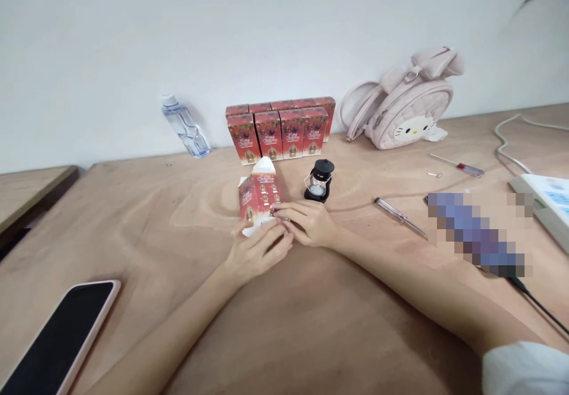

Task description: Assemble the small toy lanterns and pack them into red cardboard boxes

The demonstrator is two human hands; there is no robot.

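A red Christmas gift box [259, 195] lies on the table in front of me, with white flaps standing out at its far end and a white flap at its near end. My left hand [260, 253] is closed at the near flap, its fingers bent along the card. From the right, my right hand [309, 222] reaches over the box's near right corner, fingers pressed to it. The fingertips of both hands meet there and partly hide that end. A small black lantern [319, 182] with a clear middle stands upright just beyond my right hand.
Several matching red boxes [269, 137] stand in rows by the wall. A water bottle [185, 125] leans to their left, a pink bag [406, 108] sits right. Screwdrivers [400, 216], a blurred-out phone-like item [478, 235] and a white device [546, 202] lie right; a phone [62, 339] lies front left.
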